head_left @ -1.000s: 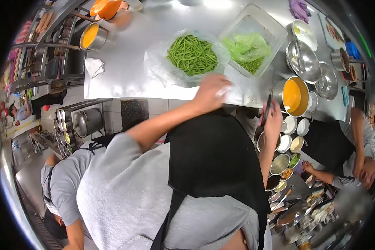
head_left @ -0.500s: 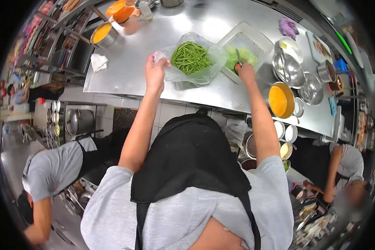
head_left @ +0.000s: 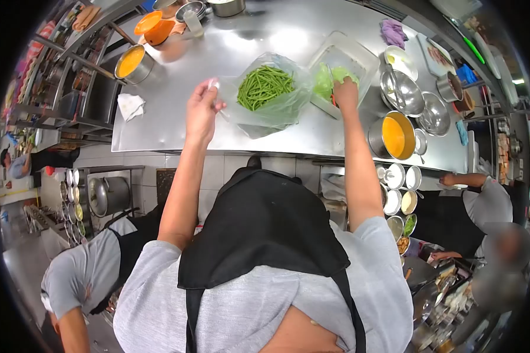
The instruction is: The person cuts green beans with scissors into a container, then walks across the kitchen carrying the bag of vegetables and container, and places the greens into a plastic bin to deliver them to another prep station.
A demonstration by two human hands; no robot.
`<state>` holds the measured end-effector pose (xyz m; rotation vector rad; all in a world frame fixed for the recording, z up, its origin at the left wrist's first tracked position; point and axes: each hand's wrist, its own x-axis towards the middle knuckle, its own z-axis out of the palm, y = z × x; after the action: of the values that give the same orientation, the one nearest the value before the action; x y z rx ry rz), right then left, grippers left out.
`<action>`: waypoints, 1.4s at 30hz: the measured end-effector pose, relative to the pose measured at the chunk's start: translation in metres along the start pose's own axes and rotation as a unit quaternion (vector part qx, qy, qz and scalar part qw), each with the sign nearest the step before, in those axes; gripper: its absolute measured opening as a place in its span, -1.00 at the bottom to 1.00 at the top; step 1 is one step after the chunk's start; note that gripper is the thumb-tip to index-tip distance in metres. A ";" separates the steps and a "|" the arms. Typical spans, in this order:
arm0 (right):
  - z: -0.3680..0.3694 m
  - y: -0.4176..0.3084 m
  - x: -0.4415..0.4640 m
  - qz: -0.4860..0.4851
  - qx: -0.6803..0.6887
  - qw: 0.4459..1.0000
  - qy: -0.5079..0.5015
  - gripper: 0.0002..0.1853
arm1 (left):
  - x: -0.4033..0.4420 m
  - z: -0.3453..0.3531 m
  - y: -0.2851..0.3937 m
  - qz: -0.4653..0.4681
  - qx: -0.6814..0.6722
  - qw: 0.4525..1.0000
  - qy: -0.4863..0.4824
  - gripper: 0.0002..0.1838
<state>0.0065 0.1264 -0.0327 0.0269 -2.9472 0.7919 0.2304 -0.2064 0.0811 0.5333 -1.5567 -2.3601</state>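
Observation:
My left hand (head_left: 204, 107) pinches the edge of a clear plastic bag (head_left: 271, 122) near the table's front edge. Green beans (head_left: 265, 87) lie in a heap inside the open bag. Over the rectangular clear tub (head_left: 366, 63), my right hand (head_left: 345, 94) is closed on scissors with red on the handles. The scissor blades (head_left: 330, 75) point away from me, against a light green plastic bag (head_left: 323, 83) in the tub. My right fingers partly hide the scissor handles.
A pot of orange liquid (head_left: 397, 136) stands right of the tub, beside metal bowls (head_left: 434, 113). Another such pot (head_left: 133, 63) and a white cloth (head_left: 131, 106) are at the left. One co-worker (head_left: 88, 267) bends at lower left; another (head_left: 483, 206) stands at right.
My left hand has come from the middle to the bag's left edge and taken hold of it. The scissors in my right hand have moved from the table's front edge to the tub.

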 end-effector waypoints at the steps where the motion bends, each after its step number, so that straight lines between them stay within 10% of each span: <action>1: -0.005 -0.019 -0.010 -0.044 0.036 0.998 0.017 -0.41 | 0.002 0.001 0.008 0.025 -0.018 0.999 -0.014 -0.56; 8: 0.025 -0.136 -0.065 0.027 0.260 0.928 -0.265 -0.64 | 0.027 0.031 0.000 0.122 0.238 0.942 -0.202 -0.27; 10: -0.013 -0.172 -0.097 -0.214 0.219 0.933 -0.188 -0.73 | 0.039 0.030 -0.039 0.165 0.376 0.880 -0.237 -0.38; 14: -0.041 -0.136 -0.073 -0.021 0.368 0.889 -0.274 -0.77 | 0.086 0.020 -0.077 0.181 0.368 0.885 -0.220 -0.57; 16: -0.024 -0.051 -0.023 -0.013 0.304 0.948 -0.093 -0.72 | 0.070 0.031 -0.033 0.145 0.356 0.911 -0.149 -0.72; 18: -0.006 0.013 0.011 -0.090 -0.035 0.995 0.011 -0.76 | 0.066 0.020 -0.019 0.180 0.338 0.912 -0.147 -0.72; 21: 0.060 0.086 0.031 -0.064 -0.165 0.972 -0.157 -0.70 | 0.046 -0.001 0.027 0.150 0.260 0.947 -0.113 -0.73; 25: 0.072 0.076 0.021 0.026 -0.114 0.985 -0.124 -0.57 | 0.013 -0.041 0.049 0.102 0.169 0.980 0.010 -0.73; 31: 0.021 0.048 0.027 0.058 -0.096 0.986 -0.124 -0.60 | -0.009 0.031 -0.036 0.167 0.580 0.795 0.065 -0.47; 33: 0.011 0.072 0.047 0.172 0.227 0.889 -0.358 -0.70 | 0.024 0.042 -0.074 0.148 0.615 0.769 0.090 -0.48; 35: -0.002 0.087 0.037 0.214 0.438 0.813 -0.318 -0.73 | 0.059 0.042 -0.100 -0.042 0.511 0.857 -0.059 -0.49; 39: -0.040 0.086 0.023 0.225 0.781 0.487 -0.319 -0.75 | 0.015 0.073 -0.042 0.079 0.387 0.911 0.118 -0.59; 42: -0.071 0.051 -0.001 0.202 0.807 0.483 -0.273 -0.69 | -0.009 0.059 -0.010 0.052 0.291 0.945 0.137 -0.67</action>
<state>0.0117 0.2064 0.0031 -0.3303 -1.0649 3.5840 0.2129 -0.1504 0.0945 0.8311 -2.0705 -1.6348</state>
